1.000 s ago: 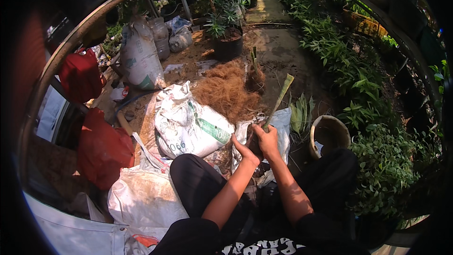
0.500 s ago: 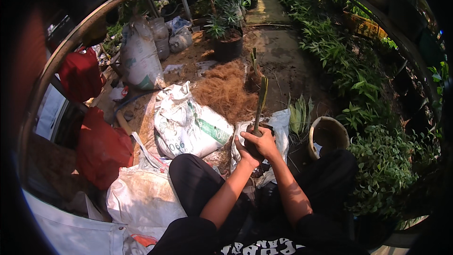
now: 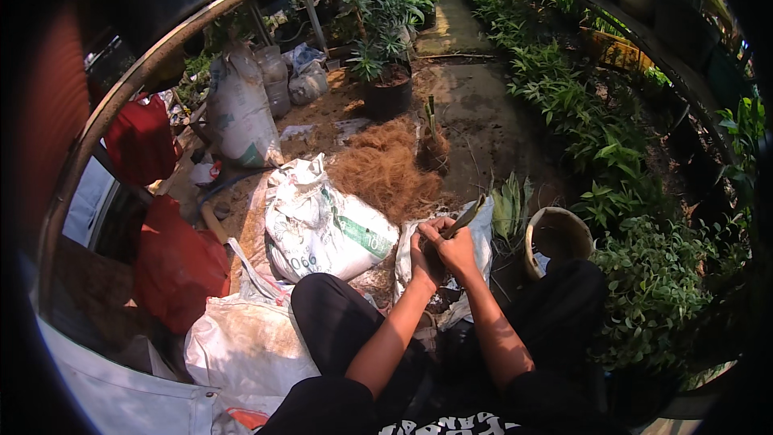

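Note:
Over an open white sack (image 3: 483, 243) in front of my crossed legs, I hold a plant cutting (image 3: 469, 215). Its thick green-brown stem leans up to the right. My left hand (image 3: 423, 262) is closed around the dark clump at the base, most of which my fingers hide. Against its other side, my right hand (image 3: 456, 251) is closed around the lower stem and the top of the clump. A heap of brown coconut fibre (image 3: 382, 168) lies just beyond, beside another cutting (image 3: 433, 149) standing with a fibre-wrapped base.
To my left stands a full white sack (image 3: 330, 222), with a flatter sack (image 3: 245, 338) nearer me and red bags (image 3: 181, 262) further left. At my right knee is a round pot (image 3: 560, 240). Leafy plants (image 3: 644, 290) line the right side; a potted shrub (image 3: 388, 97) stands ahead.
The cutting's stem has tipped from nearly upright to leaning right and toward me. Both hands have turned with it, keeping their hold.

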Action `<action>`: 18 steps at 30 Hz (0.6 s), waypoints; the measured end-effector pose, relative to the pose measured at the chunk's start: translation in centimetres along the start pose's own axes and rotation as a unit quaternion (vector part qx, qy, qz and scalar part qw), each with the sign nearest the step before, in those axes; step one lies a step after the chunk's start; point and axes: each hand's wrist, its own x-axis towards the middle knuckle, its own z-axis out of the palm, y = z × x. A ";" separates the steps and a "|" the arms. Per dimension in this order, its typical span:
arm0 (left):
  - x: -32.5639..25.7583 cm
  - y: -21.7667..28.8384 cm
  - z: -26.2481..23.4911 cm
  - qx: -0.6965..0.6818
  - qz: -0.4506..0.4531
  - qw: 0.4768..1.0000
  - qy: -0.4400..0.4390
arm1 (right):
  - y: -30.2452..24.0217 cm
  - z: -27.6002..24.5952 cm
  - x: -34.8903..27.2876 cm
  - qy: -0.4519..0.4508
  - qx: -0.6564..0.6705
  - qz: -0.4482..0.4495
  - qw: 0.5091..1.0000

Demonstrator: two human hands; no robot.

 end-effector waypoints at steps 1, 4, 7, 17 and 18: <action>0.7 -0.3 -0.6 0.039 0.025 0.999 -0.016 | 0.0 0.1 -0.2 0.007 -0.005 -0.030 0.999; 2.9 -1.0 -5.7 -0.055 0.000 0.998 -0.011 | 0.1 0.9 -0.7 0.006 -0.009 -0.147 0.989; 3.3 -1.0 -6.1 0.091 0.095 0.988 -0.081 | 3.0 1.3 -0.4 0.005 -0.004 -0.260 0.966; -1.0 1.6 -1.3 0.026 -0.072 0.996 -0.041 | 5.3 2.5 -1.2 0.093 -0.021 -0.348 0.933; -0.4 1.5 -2.2 0.025 -0.074 0.996 -0.051 | 5.1 2.8 -1.2 0.112 -0.010 -0.322 0.940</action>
